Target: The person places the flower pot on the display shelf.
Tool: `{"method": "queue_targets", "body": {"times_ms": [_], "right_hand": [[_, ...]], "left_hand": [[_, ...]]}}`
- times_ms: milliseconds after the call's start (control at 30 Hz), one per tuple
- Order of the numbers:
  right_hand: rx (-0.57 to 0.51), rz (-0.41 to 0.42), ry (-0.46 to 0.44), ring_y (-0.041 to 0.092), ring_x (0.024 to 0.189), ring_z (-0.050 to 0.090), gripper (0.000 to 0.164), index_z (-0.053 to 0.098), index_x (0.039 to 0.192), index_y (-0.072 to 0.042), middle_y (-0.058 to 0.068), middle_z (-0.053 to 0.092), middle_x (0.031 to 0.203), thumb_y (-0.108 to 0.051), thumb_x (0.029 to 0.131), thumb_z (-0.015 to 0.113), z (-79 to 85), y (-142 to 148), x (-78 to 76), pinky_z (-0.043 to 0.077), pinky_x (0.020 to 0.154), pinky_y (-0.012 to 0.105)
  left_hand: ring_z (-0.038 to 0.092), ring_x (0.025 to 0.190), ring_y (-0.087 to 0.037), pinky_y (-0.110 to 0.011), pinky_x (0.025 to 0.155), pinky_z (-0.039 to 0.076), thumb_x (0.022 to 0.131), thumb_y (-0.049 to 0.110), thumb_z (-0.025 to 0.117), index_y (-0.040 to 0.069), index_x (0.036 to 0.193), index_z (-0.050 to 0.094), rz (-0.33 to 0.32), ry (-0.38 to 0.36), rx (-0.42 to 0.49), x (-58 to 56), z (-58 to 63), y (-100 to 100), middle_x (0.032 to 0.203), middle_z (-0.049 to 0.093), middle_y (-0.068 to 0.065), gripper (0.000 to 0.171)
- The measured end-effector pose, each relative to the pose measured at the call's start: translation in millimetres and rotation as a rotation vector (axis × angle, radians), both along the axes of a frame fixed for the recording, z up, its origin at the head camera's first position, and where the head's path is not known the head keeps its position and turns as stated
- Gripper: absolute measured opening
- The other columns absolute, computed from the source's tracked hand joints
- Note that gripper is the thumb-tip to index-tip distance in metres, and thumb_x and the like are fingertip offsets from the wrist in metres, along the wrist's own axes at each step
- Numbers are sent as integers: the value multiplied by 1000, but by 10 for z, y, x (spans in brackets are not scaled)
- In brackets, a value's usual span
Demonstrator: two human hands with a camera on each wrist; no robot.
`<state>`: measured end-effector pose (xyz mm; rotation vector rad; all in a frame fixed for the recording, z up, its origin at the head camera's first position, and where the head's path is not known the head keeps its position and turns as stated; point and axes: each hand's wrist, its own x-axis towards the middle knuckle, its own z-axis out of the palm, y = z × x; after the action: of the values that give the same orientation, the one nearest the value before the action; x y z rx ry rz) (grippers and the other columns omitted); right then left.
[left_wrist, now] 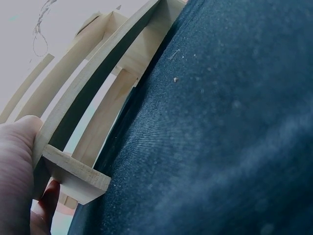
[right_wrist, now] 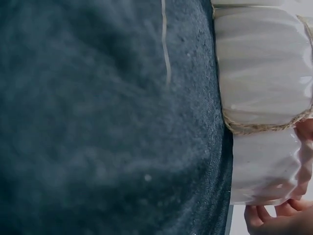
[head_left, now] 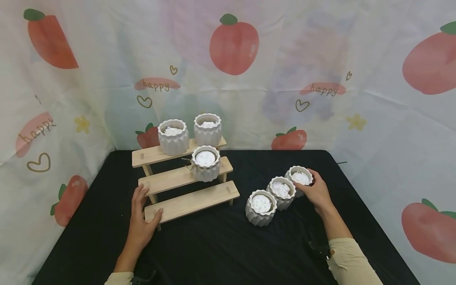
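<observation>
L hand (head_left: 140, 221) is gripping the wooden stand (head_left: 171, 181), lower left, fingers clamped on its end; R hand (head_left: 318, 192) is clamping its fingers on the far pot (head_left: 300, 193), right of ctr, w/ 2 near pots (head_left: 261, 217) standing in front. I'm guessing abt halfway: those 3 remaining, 1 twine-tied pot (head_left: 206, 173) sitting midtier, 2 top pots (head_left: 173, 143) higher. Black desk (head_left: 213, 253) is filling the bottom, fruit-print curtain (head_left: 249, 111) hanging behind.

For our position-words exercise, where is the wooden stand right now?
In the head view, the wooden stand is left of centre on the black cloth, with the left hand at its left end and three white pots to its right.
</observation>
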<state>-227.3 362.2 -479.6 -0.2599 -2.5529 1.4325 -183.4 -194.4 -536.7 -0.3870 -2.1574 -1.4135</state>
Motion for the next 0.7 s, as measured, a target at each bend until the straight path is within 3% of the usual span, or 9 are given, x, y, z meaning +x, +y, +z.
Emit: {"method": "queue_targets", "body": {"times_ms": [167, 467, 700], "right_hand": [[-20, -49, 51, 32, 123, 50, 80, 39, 153, 3, 26, 50, 143, -18, 89, 83, -20, -23, 34, 43, 78, 11], [-17, -240, 61, 27, 122, 51, 89, 42, 154, -3, 18, 52, 143, -28, 83, 89, 11, 2, 145, 45, 77, 15], [-18, -328, 148, 23, 119, 53, 86, 48, 151, -5, 13, 56, 139, -25, 80, 92, 146, 8, 211, 45, 83, 18]], "left_hand": [[22, 151, -18, -16, 116, 23, 82, -17, 76, 4, 158, 34, -19, -11, 13, 15, 23, -11, 169, 13, -15, 90], [22, 151, -15, -17, 116, 24, 84, -14, 76, 8, 159, 33, -37, -16, 20, 0, -7, -21, 170, 11, -10, 89], [21, 151, -14, -16, 116, 24, 84, -14, 76, 8, 159, 33, -37, -22, 26, 15, 8, -21, 170, 11, -9, 89]]}}
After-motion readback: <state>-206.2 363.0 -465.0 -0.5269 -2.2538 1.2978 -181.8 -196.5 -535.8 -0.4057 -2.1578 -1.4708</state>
